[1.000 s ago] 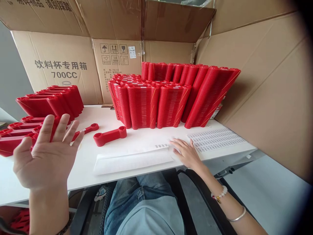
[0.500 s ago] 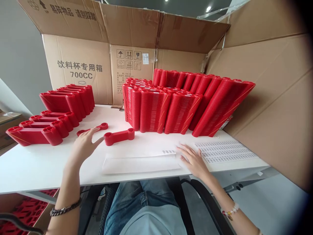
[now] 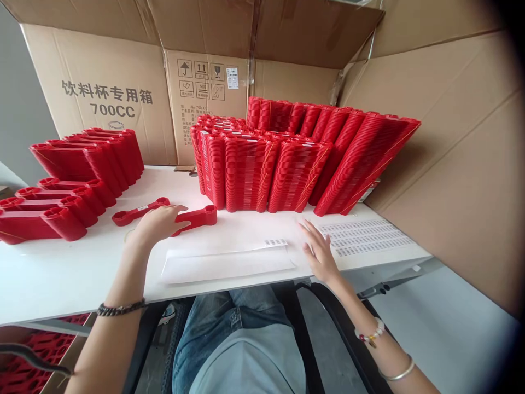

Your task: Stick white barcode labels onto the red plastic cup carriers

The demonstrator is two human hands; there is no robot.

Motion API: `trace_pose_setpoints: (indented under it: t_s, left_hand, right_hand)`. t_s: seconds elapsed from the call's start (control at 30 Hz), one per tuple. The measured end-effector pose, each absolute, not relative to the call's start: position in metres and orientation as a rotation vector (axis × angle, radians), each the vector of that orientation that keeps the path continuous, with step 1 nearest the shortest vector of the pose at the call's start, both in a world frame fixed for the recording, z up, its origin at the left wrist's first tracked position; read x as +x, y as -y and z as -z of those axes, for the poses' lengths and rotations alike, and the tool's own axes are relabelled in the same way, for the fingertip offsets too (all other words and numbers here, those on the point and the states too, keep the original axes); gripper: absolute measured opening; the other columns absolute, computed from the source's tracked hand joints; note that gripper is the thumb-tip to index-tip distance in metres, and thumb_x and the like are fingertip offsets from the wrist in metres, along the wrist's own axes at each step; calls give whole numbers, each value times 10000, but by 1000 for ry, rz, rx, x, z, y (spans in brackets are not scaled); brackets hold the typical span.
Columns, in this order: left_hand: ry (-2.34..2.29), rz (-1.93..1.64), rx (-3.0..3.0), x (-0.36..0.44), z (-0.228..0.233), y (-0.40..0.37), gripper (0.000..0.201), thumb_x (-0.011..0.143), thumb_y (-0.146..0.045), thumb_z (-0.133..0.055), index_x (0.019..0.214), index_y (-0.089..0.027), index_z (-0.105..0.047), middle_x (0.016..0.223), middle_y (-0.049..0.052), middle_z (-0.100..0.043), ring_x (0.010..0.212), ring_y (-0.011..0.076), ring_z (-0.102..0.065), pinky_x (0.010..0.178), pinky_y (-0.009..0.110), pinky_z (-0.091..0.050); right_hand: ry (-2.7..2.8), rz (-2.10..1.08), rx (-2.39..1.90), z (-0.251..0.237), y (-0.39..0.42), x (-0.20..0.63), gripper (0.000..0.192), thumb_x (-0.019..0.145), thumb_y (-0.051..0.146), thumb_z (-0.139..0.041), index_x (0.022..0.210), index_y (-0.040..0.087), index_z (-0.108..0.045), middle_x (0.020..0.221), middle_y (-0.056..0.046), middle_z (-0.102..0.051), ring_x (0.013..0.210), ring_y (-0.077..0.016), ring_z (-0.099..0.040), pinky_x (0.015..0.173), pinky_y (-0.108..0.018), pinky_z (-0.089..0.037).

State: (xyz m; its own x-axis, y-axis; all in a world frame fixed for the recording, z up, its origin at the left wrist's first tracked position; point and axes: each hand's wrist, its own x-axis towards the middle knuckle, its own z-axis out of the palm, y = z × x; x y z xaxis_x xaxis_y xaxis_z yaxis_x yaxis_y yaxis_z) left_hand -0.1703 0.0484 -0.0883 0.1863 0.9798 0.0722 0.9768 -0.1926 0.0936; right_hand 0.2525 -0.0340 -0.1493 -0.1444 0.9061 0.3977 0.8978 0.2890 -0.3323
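On the white, flat worktop (image 3: 102, 282), a short red plastic stack of bone-shaped pieces (image 3: 202, 217) is reached over at its left end by the left hand (image 3: 158, 223). The grip there is set moderately wide, thumb in front and fingers above; whether the stack is firmly held cannot be told. Just left of that hand, a thinner red bone-shaped piece with a white label (image 3: 141, 210) is seen lying flat. The right hand (image 3: 320, 251) is held wide, its fingers loosely spread, between a blank-looking white paper sheet (image 3: 229, 266) and a white sheet of printed labels (image 3: 367, 237). Behind, tall red ribbed plastic stacks (image 3: 246, 178) are backed by brown cardboard panels (image 3: 110, 63).
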Motion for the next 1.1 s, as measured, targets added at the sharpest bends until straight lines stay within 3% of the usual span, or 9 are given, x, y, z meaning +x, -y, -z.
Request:
trace_pose_setpoints:
  t_s: [0.13,0.27,0.47,0.6,0.7,0.83,0.93,1.1]
  left_hand:
    - [-1987,-31,2384,-167,83,-62,411,835,-438,-469,1072,-208,-715,996,145,-747,854,326,-685,674,353,-480]
    - [-1989,38,2373,-166,79,-65,378,803,-437,-502,975,-195,-736,932,136,-747,786,299,-676,613,318,-450]
    - [-1939,64,2399,-165,72,-66,353,829,-414,-481,929,-186,-732,886,134,-742,748,290,-669,609,322,-437]
    - [-1918,-15,2419,-159,60,-56,392,883,-420,-435,1011,-170,-708,947,137,-742,814,299,-678,655,327,-461]
    - [-1838,-179,2494,-137,48,-30,405,946,-432,-379,1074,-182,-671,1062,112,-724,914,285,-671,748,334,-490]
    - [-1485,-538,2817,-91,46,25,276,990,-331,-424,987,-167,-645,976,93,-717,885,262,-665,892,427,-489]
    - [-1366,-702,2971,-65,57,58,195,990,-279,-470,985,-152,-618,920,84,-700,864,255,-663,955,495,-464]
    - [-1304,-813,2882,-61,71,75,133,977,-226,-493,1027,-139,-582,930,77,-694,814,246,-652,936,531,-467]
  right_hand:
    - [1957,-17,-1434,134,36,242,532,1002,477,-259,1521,362,-276,1596,-79,-327,1460,-336,-308,1112,-745,-110]
    - [1998,-17,-1325,124,37,233,530,998,491,-284,1517,381,-273,1590,-73,-340,1456,-345,-312,1113,-742,-92]
    - [1909,-73,-1318,130,48,227,541,998,482,-304,1523,369,-242,1599,-82,-318,1457,-344,-312,1132,-726,-81]
    - [1809,-151,-1245,122,53,214,553,998,460,-356,1527,358,-229,1612,-76,-289,1481,-322,-264,1166,-691,-73]
    - [1742,-335,-1072,105,53,191,596,987,446,-434,1533,349,-214,1627,-63,-251,1490,-287,-250,1195,-606,-189]
    - [1567,-665,-904,83,53,152,731,929,468,-566,1533,392,-162,1636,-61,-220,1443,-311,-356,1127,-573,-365]
    - [1458,-787,-904,74,55,132,737,899,442,-627,1513,405,-222,1598,-87,-318,1352,-323,-490,968,-480,-532]
    - [1374,-861,-832,71,65,128,617,934,344,-595,1476,402,-308,1508,-99,-469,1132,-268,-678,844,-357,-582]
